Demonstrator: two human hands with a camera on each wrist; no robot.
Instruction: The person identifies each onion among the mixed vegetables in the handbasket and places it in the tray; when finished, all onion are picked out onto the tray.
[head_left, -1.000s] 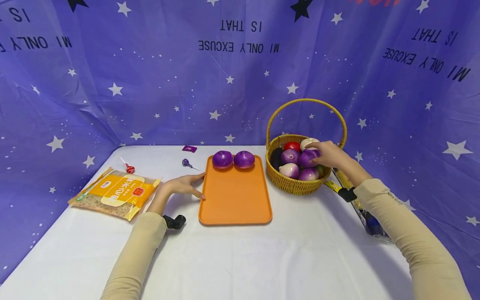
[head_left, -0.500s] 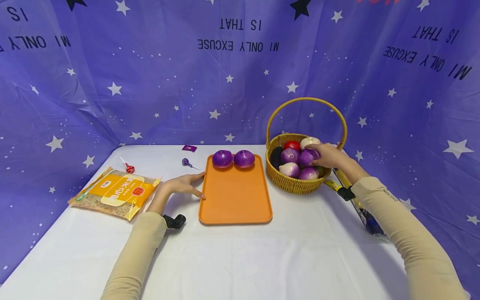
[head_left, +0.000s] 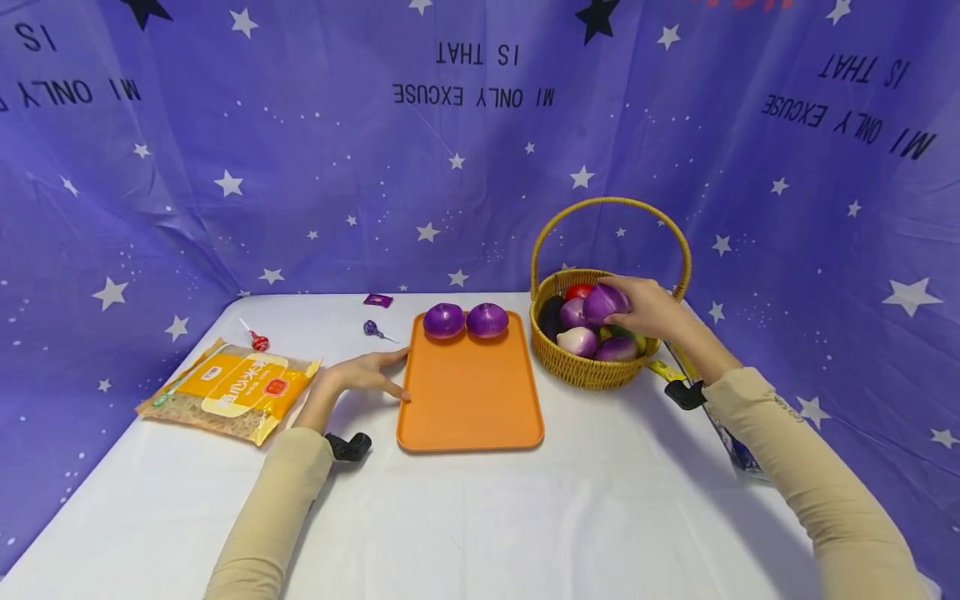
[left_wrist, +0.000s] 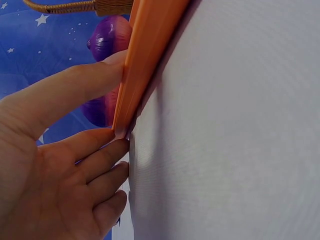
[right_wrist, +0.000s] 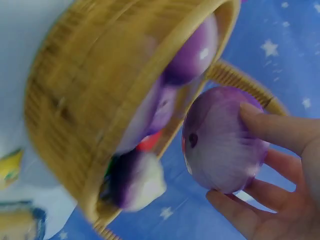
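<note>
My right hand (head_left: pixel 647 310) grips a purple onion (right_wrist: pixel 225 140) between thumb and fingers, raised at the mouth of the wicker basket (head_left: pixel 588 371). In the basket sit more purple and whitish onions, a red tomato-like piece (head_left: pixel 579 291) and a dark eggplant-like piece (head_left: pixel 552 317). My left hand (left_wrist: pixel 65 170) is at the left edge of the orange tray (head_left: pixel 472 400), its thumb and fingertips touching the rim, fingers fairly straight. Two purple onions, the left one (head_left: pixel 444 321) and the right one (head_left: pixel 487 320), lie side by side at the tray's far end.
A yellow noodle-like food bag (head_left: pixel 232 392) lies at the left, with a red lollipop (head_left: pixel 258 342) beyond it. A purple lollipop (head_left: pixel 372 328) and a small purple packet (head_left: pixel 378 300) lie behind the tray. Packaged things (head_left: pixel 742 458) lie partly hidden under my right forearm.
My right hand has lifted the purple onion up from among the others and slightly left. The left hand and the tray have stayed in place.
</note>
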